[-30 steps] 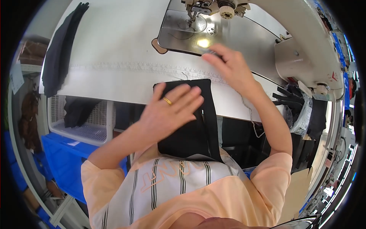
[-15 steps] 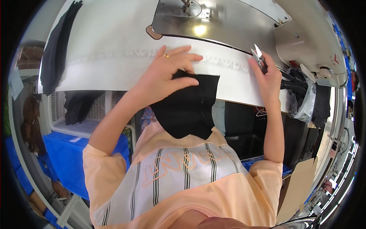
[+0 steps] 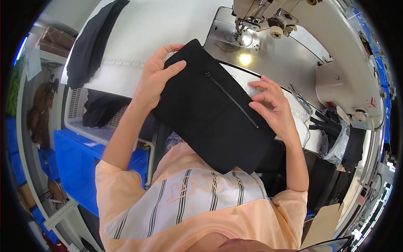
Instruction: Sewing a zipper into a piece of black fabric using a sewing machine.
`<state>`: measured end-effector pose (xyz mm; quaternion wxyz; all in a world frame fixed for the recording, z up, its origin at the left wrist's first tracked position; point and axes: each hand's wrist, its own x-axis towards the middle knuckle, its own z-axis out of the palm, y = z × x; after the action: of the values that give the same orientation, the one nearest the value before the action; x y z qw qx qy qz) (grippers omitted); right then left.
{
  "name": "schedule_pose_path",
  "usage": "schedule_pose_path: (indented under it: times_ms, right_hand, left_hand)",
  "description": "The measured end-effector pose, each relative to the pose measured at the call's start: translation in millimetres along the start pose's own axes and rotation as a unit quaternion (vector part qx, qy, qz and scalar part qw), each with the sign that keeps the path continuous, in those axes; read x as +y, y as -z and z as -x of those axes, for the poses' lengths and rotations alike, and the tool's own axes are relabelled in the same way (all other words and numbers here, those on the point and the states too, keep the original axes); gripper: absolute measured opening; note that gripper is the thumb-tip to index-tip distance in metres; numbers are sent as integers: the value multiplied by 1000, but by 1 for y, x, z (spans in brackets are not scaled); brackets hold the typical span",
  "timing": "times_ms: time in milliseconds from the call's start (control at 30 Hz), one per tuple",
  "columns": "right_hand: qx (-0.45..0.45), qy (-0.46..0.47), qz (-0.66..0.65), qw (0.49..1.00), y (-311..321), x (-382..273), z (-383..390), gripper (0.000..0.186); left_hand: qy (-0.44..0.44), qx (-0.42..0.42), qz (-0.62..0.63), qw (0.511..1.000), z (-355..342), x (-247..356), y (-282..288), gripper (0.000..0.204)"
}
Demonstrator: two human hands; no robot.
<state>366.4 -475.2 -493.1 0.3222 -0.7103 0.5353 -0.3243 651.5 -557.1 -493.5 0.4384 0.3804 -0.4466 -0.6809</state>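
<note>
A black fabric piece (image 3: 197,113) hangs slanted over the table's front edge and my lap, with a metal zipper (image 3: 231,98) set into it. My left hand (image 3: 157,75) pinches its upper left edge, thumb on top and fingers behind. At the fabric's right edge, my right hand (image 3: 270,103) has its fingers bent and apart, with the thumb tip beside the cloth; I see nothing held in it. Thread snips (image 3: 300,98) lie on the table just beyond that hand.
Ahead on the right stands a sewing machine (image 3: 336,50) with a metal bed (image 3: 277,59). Black fabric strips (image 3: 94,46) are stacked at the left. A plastic bag of black zippers (image 3: 336,145) sits at the right. Below left are a white basket (image 3: 75,111) and blue bin (image 3: 71,164).
The snips have left my right hand and now lie on the table. The fabric has been raised and spread, showing its zipper. The view has shifted, bringing the machine head in.
</note>
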Motion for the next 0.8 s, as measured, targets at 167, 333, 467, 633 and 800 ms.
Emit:
schedule_pose_path:
  times_ms: [167,333,467,633,800]
  right_hand:
    - [-23,-25,-5,999,5,-2,-8,9]
    - [-40,-20,-10,999,10,-3,-10,9]
    - [-50,-32,-17,998,13,-5,-12,9]
    - [-37,-16,8,999,18,-2,-9,10]
    - [104,-51,298,948,63,9,22,17]
  left_hand:
    - [14,-6,-16,1000,-4,3,-1,39]
    - [29,-21,-26,999,-8,2,4,42]
    - [30,-27,-44,998,-8,2,4,47]
    - [36,-41,-78,995,-6,2,1,55]
    - [-334,63,-529,778,-8,-2,-4,39]
